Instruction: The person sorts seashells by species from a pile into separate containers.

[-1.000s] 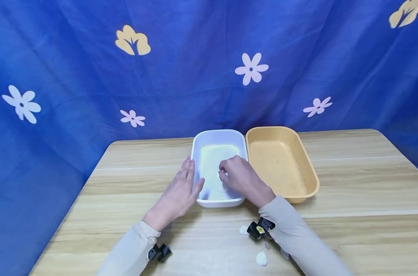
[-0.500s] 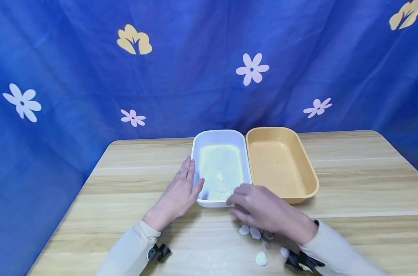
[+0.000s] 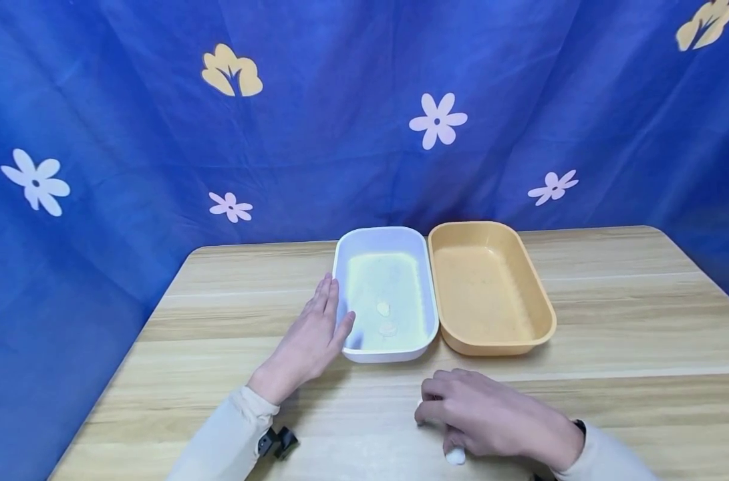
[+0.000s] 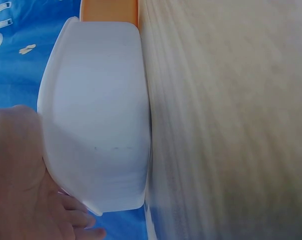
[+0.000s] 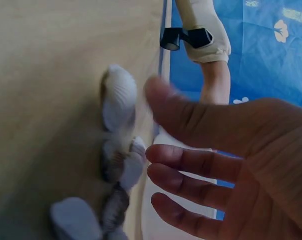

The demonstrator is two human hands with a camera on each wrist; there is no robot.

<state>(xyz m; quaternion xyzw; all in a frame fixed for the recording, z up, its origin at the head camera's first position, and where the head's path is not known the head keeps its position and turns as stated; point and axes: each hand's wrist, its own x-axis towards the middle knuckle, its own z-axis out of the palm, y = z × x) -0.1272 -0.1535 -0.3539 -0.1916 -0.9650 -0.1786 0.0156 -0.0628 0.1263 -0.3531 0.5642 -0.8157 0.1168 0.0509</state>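
Observation:
My left hand (image 3: 304,341) rests with straight fingers against the left side of the white basin (image 3: 385,277). Two pale shells (image 3: 383,308) lie on that basin's floor. Low over the table in front of the basins is my right hand (image 3: 490,414), its fingers bent loosely. In the right wrist view a gap separates its thumb and fingers, and nothing is held between them. Close to those fingertips is a small cluster of seashells: a ribbed white one (image 5: 119,97), a dark brownish one (image 5: 115,207) and another white one (image 5: 75,220). From above, the hand hides most of them.
A yellow-orange basin (image 3: 484,287) stands right beside the white one, their rims close together. Both sit on a wood-grain table (image 3: 232,300). Behind the table's far edge hangs a blue curtain (image 3: 340,133) with flower prints.
My right hand has left the white basin and come back toward me, down over the shells on the table. A shell it covered there now shows in the basin. The left hand stays put.

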